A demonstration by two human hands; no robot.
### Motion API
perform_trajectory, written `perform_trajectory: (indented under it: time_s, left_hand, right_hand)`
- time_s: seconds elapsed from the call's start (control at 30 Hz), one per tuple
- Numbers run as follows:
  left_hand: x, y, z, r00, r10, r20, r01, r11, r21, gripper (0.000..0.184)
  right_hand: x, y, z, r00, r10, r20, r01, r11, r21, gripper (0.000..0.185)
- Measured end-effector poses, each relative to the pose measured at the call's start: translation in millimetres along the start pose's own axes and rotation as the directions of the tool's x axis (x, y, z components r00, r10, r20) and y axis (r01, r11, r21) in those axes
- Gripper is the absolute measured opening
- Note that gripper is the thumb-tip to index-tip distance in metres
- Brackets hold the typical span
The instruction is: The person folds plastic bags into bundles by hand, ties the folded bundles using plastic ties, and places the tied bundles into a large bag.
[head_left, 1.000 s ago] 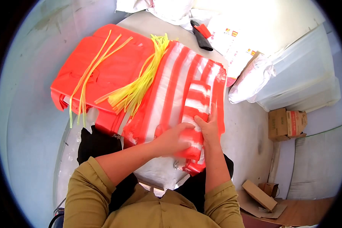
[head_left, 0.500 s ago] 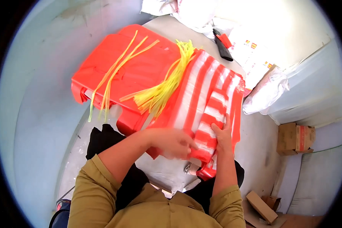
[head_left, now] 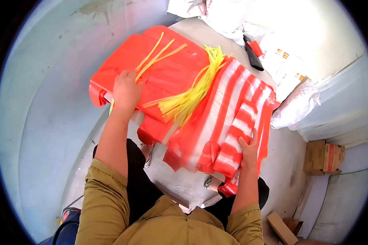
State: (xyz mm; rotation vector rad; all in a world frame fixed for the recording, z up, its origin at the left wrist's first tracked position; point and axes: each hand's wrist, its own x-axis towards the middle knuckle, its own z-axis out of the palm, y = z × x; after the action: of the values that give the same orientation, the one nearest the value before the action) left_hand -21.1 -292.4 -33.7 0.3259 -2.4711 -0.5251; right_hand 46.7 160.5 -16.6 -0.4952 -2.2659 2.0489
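Observation:
My left hand (head_left: 127, 90) is over the red plastic stack (head_left: 167, 61), its fingers curled on a few thin yellow strips (head_left: 154, 58); the fingertips are partly hidden. A larger bunch of yellow strips (head_left: 192, 94) lies to the right of it. On the right, my right hand (head_left: 249, 150) grips the edge of a folded bundle of red-and-white striped plastic bags (head_left: 237, 136), thumb on top and fingers at its far side. Under that bundle more striped plastic (head_left: 212, 104) is spread out, its near edge hanging down.
A dark roll with a red piece (head_left: 253, 52) lies at the back of the table (head_left: 190, 26). White sacks (head_left: 229, 18) stand behind it. To the right are a white plastic bag (head_left: 296, 107) and cardboard boxes (head_left: 324, 158) on the floor. A pale curved wall (head_left: 53, 102) bounds the left.
My left hand has moved from the near end of the striped bundle up and left to the thin yellow strips. My right hand keeps its hold. The view has shifted slightly.

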Motion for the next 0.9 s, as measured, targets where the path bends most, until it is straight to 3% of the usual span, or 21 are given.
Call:
perform_trajectory:
  time_s: [0.07, 0.17, 0.27, 0.37, 0.47, 0.53, 0.67, 0.77, 0.9]
  left_hand:
    - [-1.2, -14.6, 2.9, 0.992, -0.090, 0.091, 0.083, 0.993, 0.079, 0.033]
    - [1.7, -12.1, -7.8, 0.934, -0.244, 0.261, 0.246, 0.969, 0.025, 0.027]
    - [4.9, -3.8, -15.9, 0.891, -0.328, 0.314, 0.357, 0.933, -0.037, 0.021]
    - [4.0, -15.8, -7.2, 0.980, -0.161, 0.120, 0.177, 0.974, -0.143, 0.025]
    - [9.5, 0.9, -16.2, 0.929, -0.269, 0.253, 0.318, 0.931, -0.177, 0.025]
    - [7.3, 7.6, -7.4, 0.882, -0.292, 0.370, 0.447, 0.770, -0.456, 0.026]
    - [-9.2, 44.9, 9.4, 0.823, -0.213, 0.527, 0.568, 0.338, -0.751, 0.026]
    - [-16.3, 88.8, -1.9, 0.756, -0.082, 0.649, 0.636, 0.322, -0.701, 0.025]
    - [-24.8, 118.2, 7.8, 0.497, 0.161, 0.853, 0.822, 0.229, -0.522, 0.023]
  right_hand:
    - [-1.3, -1.1, 2.2, 1.000, 0.002, -0.003, -0.002, 1.000, 0.017, 0.090]
    - [-2.0, -1.8, 3.5, 1.000, -0.001, -0.008, 0.001, 0.999, 0.040, 0.089]
    - [-0.2, 2.2, 1.1, 1.000, -0.004, -0.020, 0.004, 0.999, 0.035, 0.090]
    - [6.7, 6.5, -4.3, 0.999, 0.019, -0.041, -0.017, 0.999, 0.039, 0.091]
    - [4.6, -6.7, -4.2, 0.995, 0.078, -0.055, -0.072, 0.993, 0.098, 0.087]
    - [4.3, -16.6, -4.0, 0.997, 0.069, -0.047, -0.061, 0.985, 0.159, 0.087]
    - [8.1, -9.1, -19.8, 0.997, 0.078, -0.005, -0.074, 0.970, 0.233, 0.083]
    - [-4.9, -9.7, -10.4, 0.992, 0.127, 0.015, -0.123, 0.915, 0.384, 0.068]
    - [-51.0, -61.2, 37.0, 0.960, 0.271, 0.070, -0.263, 0.787, 0.558, 0.052]
